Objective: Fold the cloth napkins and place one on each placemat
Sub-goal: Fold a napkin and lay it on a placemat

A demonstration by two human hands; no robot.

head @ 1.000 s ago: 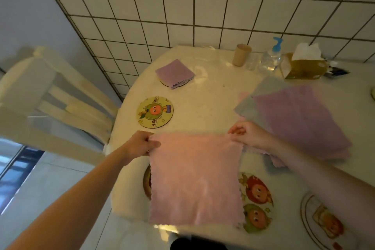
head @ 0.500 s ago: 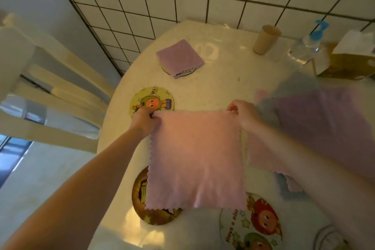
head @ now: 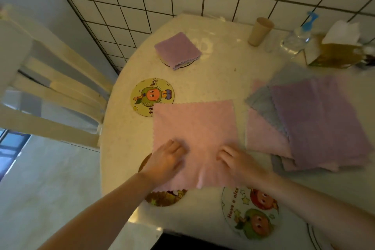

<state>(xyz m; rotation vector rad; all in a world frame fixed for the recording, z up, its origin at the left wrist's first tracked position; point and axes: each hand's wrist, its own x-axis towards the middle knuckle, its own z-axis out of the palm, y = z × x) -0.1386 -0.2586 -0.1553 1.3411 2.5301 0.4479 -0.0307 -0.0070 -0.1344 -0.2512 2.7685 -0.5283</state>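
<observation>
Currently the pink napkin [head: 194,136] lies spread flat on the table [head: 219,79], roughly square, no clear long axis; its edges run a little skewed to the table's near edge. Near edge sits right under both hands, far edge away toward the wall. Its far-left corner overlaps the cartoon placemat [head: 151,95]; its near-left corner covers part of a brown placemat [head: 164,198].

Left hand [head: 165,163] rests on the near-left part, right hand [head: 237,161] on the near-right part. Both palm down, fingers fairly straight and pointing away, pressing the cloth, not pinching it as far as I can see (some motion blur). Hands well apart, about symmetric, neither clearly nearer.

Judgement: napkin is laid out, fold not started. Likely next: take the near edge or corners and fold away over the far edge, so grip must switch from flat press to pinch.

Outward: folded purple napkin [head: 177,50] already on the far placemat. Stack of unfolded napkins [head: 312,122] just right of the pink one. Another printed placemat [head: 251,213] near-right, bare. Cup [head: 260,31], pump bottle [head: 298,35] and tissue box [head: 336,50] along the tiled wall.
</observation>
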